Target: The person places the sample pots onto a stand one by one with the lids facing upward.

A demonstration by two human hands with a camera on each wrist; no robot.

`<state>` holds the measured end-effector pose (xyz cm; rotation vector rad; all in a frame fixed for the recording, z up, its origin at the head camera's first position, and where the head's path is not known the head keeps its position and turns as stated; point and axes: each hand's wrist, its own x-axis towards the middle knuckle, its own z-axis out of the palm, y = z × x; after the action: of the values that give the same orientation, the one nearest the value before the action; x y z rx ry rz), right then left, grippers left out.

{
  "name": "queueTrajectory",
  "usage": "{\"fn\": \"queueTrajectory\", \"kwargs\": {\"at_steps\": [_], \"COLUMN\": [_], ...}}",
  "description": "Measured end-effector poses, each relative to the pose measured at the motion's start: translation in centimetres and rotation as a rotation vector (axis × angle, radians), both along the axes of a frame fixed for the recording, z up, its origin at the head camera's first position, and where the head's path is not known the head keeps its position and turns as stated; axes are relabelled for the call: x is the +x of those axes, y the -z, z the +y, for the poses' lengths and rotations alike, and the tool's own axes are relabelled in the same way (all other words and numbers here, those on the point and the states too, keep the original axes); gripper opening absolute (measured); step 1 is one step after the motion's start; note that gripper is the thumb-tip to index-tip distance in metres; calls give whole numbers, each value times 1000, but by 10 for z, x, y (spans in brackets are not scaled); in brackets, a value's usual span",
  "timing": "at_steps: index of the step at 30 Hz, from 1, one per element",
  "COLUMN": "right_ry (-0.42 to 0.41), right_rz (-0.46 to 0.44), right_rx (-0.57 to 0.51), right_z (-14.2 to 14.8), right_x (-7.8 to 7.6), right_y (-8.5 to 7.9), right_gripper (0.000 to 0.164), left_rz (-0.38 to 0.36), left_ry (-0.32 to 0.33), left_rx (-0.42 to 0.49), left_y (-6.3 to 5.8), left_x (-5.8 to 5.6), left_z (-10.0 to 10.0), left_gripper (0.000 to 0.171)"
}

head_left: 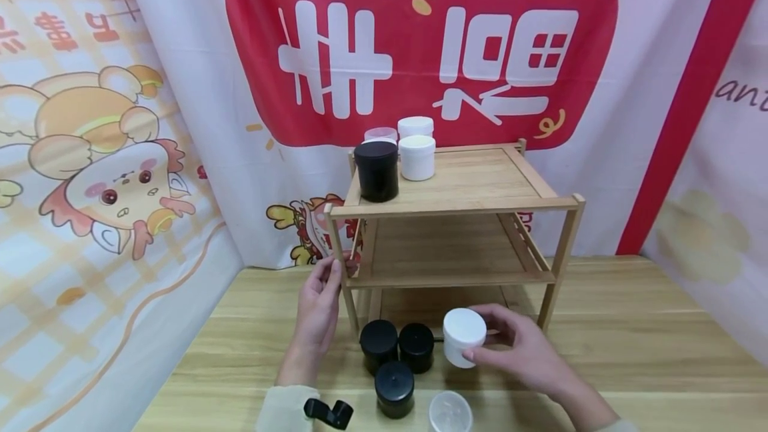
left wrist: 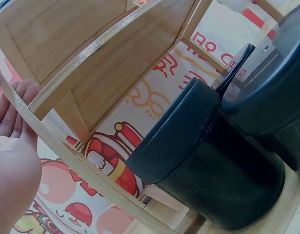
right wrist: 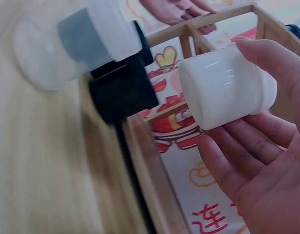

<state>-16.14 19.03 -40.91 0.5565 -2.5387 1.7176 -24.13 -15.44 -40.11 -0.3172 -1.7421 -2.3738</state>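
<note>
My right hand (head_left: 521, 351) holds a white lidded jar (head_left: 464, 337) between thumb and fingers, in front of the wooden shelf. In the right wrist view the jar (right wrist: 220, 90) lies tipped across the picture, with the thumb on one side and fingers on the other. At the shelf's front left post, my left hand (head_left: 319, 299) grips the wood, thumb in front and fingers partly hidden behind it. The three-tier wooden shelf (head_left: 474, 204) stands upright. Three black jars, one of them close to the front (head_left: 394, 389), are grouped on the table between my hands.
A clear jar (head_left: 451, 413) stands at the table's near edge. On the shelf's top tier are a black jar (head_left: 378, 175), a white jar (head_left: 417, 160), another white jar behind it and a pinkish clear container (head_left: 381, 133). A printed curtain (head_left: 198, 52) hangs behind the wooden table (head_left: 222, 345).
</note>
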Motion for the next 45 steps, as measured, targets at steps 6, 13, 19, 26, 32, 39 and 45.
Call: {"fn": "queueTrajectory", "kwargs": {"at_steps": [6,13,19,26,32,39,45], "right_ry": [35,-3,-50,-103,-114,-133,-208], "right_rz": [-26,24,-11,-65,-82,-121,-114], "right_rx": [-22,0,11,0,43,102,133], "right_z": [1,3,2,1,1,0,-2], "right_x": [5,4,1,-2,-4,-5,-3], "right_y": [-15,-39,-65,-86,-100,-116,-124], "right_gripper": [58,55,57,57,60,64,61], "left_rz": [-4,-15,-6,-13,10,4,11], "left_ry": [8,2,-4,2,8,12,-1], "left_rx": [-9,10,6,11,10,14,15], "left_y": [-1,-1,-1,-1,-1,-2,-1], "left_x": [-1,-1,1,1,0,1,1], "left_z": [1,1,-1,-1,0,1,1], "left_gripper": [47,46,46,47,48,46,43]}}
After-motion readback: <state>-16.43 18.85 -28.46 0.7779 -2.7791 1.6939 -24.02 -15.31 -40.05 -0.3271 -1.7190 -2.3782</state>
